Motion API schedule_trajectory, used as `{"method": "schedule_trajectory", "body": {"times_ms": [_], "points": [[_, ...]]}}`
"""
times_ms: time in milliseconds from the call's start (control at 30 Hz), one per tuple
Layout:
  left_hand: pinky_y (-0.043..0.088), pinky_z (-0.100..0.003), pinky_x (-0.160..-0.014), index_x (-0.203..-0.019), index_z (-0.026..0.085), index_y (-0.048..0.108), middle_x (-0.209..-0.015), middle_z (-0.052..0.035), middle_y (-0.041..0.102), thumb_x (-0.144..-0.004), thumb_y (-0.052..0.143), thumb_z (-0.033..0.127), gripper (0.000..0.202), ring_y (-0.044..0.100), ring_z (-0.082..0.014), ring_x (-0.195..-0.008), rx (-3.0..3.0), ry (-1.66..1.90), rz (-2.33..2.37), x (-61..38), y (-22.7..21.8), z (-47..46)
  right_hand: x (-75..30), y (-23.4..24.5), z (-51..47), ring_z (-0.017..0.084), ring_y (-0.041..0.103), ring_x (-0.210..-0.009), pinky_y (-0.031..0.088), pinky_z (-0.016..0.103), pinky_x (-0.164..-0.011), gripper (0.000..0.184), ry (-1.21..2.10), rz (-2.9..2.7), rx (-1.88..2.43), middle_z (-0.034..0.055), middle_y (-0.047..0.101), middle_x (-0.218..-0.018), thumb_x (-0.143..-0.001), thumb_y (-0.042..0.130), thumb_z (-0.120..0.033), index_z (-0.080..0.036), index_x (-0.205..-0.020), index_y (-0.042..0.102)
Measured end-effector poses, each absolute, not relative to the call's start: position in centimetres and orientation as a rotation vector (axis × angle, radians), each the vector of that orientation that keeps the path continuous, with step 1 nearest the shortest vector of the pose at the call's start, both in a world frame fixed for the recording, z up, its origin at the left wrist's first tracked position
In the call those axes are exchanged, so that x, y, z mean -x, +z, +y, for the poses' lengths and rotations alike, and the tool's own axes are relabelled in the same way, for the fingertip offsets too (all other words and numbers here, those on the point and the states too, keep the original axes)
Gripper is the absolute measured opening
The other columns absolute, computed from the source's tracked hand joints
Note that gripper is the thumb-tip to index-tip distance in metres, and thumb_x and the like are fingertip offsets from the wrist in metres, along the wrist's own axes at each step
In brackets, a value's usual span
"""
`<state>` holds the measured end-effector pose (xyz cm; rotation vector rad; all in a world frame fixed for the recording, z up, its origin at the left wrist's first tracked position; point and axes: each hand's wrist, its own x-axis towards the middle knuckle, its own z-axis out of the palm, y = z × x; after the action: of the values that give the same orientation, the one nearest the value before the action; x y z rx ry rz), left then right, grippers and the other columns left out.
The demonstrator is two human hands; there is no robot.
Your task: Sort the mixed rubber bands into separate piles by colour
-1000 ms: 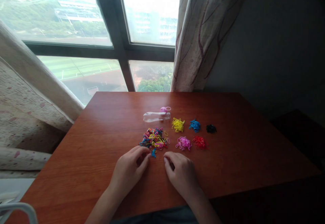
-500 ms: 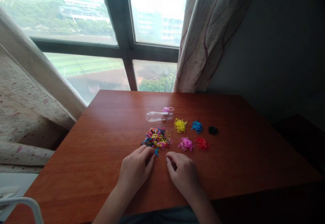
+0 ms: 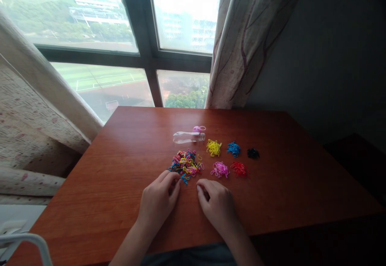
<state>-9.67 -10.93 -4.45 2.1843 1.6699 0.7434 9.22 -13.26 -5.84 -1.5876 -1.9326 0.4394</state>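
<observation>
A mixed pile of small coloured rubber bands [image 3: 184, 162] lies on the table in front of my hands. My left hand [image 3: 159, 198] rests at the pile's near left edge, thumb and forefinger curled together. Just right of its fingertips are some blue bands [image 3: 185, 179]. My right hand [image 3: 218, 205] sits on the table with thumb and forefinger pinched, near the pile's lower right. Whatever either pinch may hold is too small or hidden to tell. Single-colour heaps lie to the right: yellow bands [image 3: 214, 148], blue bands [image 3: 233, 149], black bands [image 3: 253, 153], pink bands [image 3: 220, 170] and red bands [image 3: 240, 169].
Behind the mixed pile a clear plastic bottle [image 3: 188, 138] lies on its side, with a pink cap with a loop [image 3: 199, 129] beside it. The wooden table [image 3: 114, 169] reaches back to a window flanked by curtains [image 3: 241, 49]. A white curved rail [image 3: 33, 238] stands at lower left.
My left hand has drawn back slightly to the left, away from the blue bands, which now show more fully. My right hand has stayed in place.
</observation>
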Motion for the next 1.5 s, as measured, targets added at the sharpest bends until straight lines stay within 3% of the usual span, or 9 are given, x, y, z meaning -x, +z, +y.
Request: {"method": "schedule_trajectory", "body": {"times_ms": [500,733,967,1200,1500], "points": [[0.047,-0.023,-0.064,-0.092,0.022,0.061,-0.086,-0.0004,0.065,-0.092,0.050,0.025,0.011,0.062,-0.0128,-0.069,-2.138,0.743,1.512,9.9,-4.5,-11.1,-9.2,-5.9,-13.3,0.016,0.062,-0.070,0.037,0.025,-0.066,0.015,0.461,-1.919,1.581,-0.0008,0.067,-0.074,-0.090,0.052,-0.016,-0.023,-0.087,0.065],[0.048,-0.023,-0.066,-0.094,0.024,0.062,-0.091,-0.0020,0.068,-0.091,0.049,0.020,0.014,0.065,-0.0152,-0.076,-2.295,0.624,1.404,9.8,-4.9,-11.3,-9.3,-5.9,-13.6,0.017,0.066,-0.075,0.043,0.025,-0.073,0.016,0.520,-1.948,1.476,0.0007,0.071,-0.084,-0.093,0.054,-0.023,-0.023,-0.104,0.066],[0.048,-0.022,-0.066,-0.095,0.024,0.063,-0.090,-0.0014,0.069,-0.089,0.049,0.017,0.017,0.066,-0.0152,-0.076,-2.315,0.626,1.348,9.7,-4.7,-11.3,-9.3,-6.1,-13.4,0.016,0.066,-0.074,0.045,0.024,-0.071,0.016,0.486,-1.946,1.431,0.0015,0.071,-0.081,-0.093,0.052,-0.020,-0.023,-0.091,0.067],[0.049,-0.023,-0.064,-0.096,0.024,0.065,-0.090,-0.0016,0.070,-0.091,0.051,0.024,0.015,0.067,-0.0151,-0.074,-2.226,0.766,1.486,9.7,-4.4,-11.2,-9.9,-5.5,-13.4,0.015,0.065,-0.065,0.047,0.023,-0.062,0.019,0.532,-1.722,1.456,0.0017,0.069,-0.074,-0.093,0.050,-0.026,-0.021,-0.090,0.068],[0.047,-0.024,-0.063,-0.096,0.025,0.064,-0.088,-0.0007,0.071,-0.092,0.050,0.024,0.014,0.068,-0.0161,-0.076,-2.242,0.710,1.514,9.7,-4.6,-11.2,-19.0,-3.7,-8.1,0.018,0.064,-0.060,0.046,0.025,-0.061,0.029,0.130,-1.612,1.752,0.0043,0.070,-0.069,-0.090,0.052,-0.042,-0.020,-0.086,0.071]]}}
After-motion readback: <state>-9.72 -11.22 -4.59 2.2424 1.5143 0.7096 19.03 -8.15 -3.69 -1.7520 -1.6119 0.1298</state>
